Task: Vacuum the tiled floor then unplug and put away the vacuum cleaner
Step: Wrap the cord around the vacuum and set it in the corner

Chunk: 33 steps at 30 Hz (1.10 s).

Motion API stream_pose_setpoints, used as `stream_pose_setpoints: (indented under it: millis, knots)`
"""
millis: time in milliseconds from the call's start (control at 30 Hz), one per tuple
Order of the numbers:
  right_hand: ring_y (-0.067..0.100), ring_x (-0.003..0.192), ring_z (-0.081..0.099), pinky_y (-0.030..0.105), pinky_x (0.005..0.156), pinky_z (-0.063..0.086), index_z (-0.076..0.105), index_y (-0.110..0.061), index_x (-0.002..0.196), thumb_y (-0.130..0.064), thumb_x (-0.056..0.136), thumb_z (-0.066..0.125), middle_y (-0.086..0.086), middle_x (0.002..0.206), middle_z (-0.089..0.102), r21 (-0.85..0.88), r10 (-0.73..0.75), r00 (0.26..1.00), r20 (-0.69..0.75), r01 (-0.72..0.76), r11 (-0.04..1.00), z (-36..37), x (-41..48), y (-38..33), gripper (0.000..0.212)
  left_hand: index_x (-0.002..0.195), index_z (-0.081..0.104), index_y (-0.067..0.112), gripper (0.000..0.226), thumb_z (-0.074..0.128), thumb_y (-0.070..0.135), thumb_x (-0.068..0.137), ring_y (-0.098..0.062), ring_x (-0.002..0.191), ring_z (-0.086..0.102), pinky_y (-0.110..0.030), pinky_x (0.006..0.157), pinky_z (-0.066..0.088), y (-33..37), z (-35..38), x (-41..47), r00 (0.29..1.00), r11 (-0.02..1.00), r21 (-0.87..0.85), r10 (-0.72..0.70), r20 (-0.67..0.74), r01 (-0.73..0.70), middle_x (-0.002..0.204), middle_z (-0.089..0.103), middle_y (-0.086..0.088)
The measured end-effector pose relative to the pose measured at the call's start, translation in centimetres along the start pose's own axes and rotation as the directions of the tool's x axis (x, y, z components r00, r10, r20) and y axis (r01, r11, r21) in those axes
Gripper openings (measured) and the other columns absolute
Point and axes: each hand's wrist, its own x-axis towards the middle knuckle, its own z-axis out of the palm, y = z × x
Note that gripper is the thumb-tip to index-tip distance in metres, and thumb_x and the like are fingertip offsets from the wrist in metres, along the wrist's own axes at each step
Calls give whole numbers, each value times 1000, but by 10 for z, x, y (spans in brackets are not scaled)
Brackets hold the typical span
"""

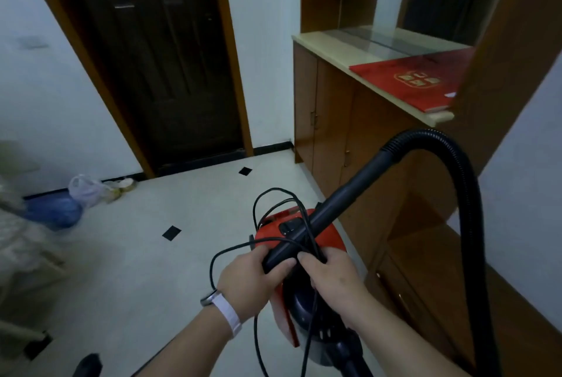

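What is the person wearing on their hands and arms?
No sleeves or gloves are in view. The left hand has a white strap round its wrist, with a rounded silvery watch case. The right hand and its wrist wear nothing.

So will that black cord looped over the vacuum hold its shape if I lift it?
Probably not: the cord looks floppy, sagging in uneven loops with strands hanging below the right hand. It seems thin and light, so it likely swings. Loops draped loose over the wand may slip off unless gathered.
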Motion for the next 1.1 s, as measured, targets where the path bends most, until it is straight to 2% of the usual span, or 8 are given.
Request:
stream_pose_setpoints:
  millis: [200, 400, 567, 733, 933, 1100]
  knots:
    - [13, 56, 60, 32, 59, 49, 63, -21, 68, -41, 84, 64, -6, 56, 61, -40, -67, 996, 61, 70, 997, -1, 99, -44, 26, 79, 59, 37, 26, 60, 63, 82, 1, 57, 58, -17, 49, 38, 2, -18, 85, 993, 993, -85, -84, -80, 77, 63, 63, 12]
    - [16, 52, 52, 32, 57, 44, 56, -18, 66, -33, 90, 60, -1, 55, 53, -31, -69, 990, 123, 73, 997, 26, 186, -89, 29, 68, 51, 35, 33, 58, 62, 84, 1, 48, 51, -15, 44, 28, -28, -39, 158, 978, 973, -161, -183, -102, 165, 55, 55, 11]
    - [14, 49, 53, 29, 55, 43, 55, -16, 65, -32, 91, 59, -3, 52, 54, -89, -57, 989, 137, 70, 994, 73, 266, -112, 31, 72, 57, 24, 35, 62, 57, 85, -1, 48, 54, -15, 43, 35, -80, -54, 236, 968, 941, -268, -235, -85, 205, 58, 59, 5]
    - [14, 50, 53, 28, 54, 43, 56, -16, 65, -31, 91, 60, -3, 52, 53, -122, -15, 996, 91, 26, 992, 134, 356, -147, 30, 78, 62, 26, 37, 60, 62, 82, -1, 53, 58, -16, 46, 38, -148, -82, 335, 976, 947, -257, -212, -50, 192, 62, 64, 6]
    - [14, 49, 53, 30, 54, 43, 54, -16, 63, -29, 89, 62, -2, 51, 53, -131, -9, 1000, 7, 10, 991, 193, 439, -208, 31, 85, 64, 33, 46, 51, 75, 72, -2, 64, 60, -28, 61, 50, -204, -136, 447, 990, 962, -241, -138, -26, 128, 70, 66, 10]
    - [15, 50, 52, 31, 55, 43, 54, -17, 62, -34, 89, 62, -2, 52, 53, -111, -14, 999, -45, 9, 994, 220, 496, -245, 33, 76, 58, 34, 31, 59, 65, 81, -2, 58, 58, -22, 50, 39, -222, -172, 524, 998, 981, -181, -66, 6, 66, 65, 64, 8]
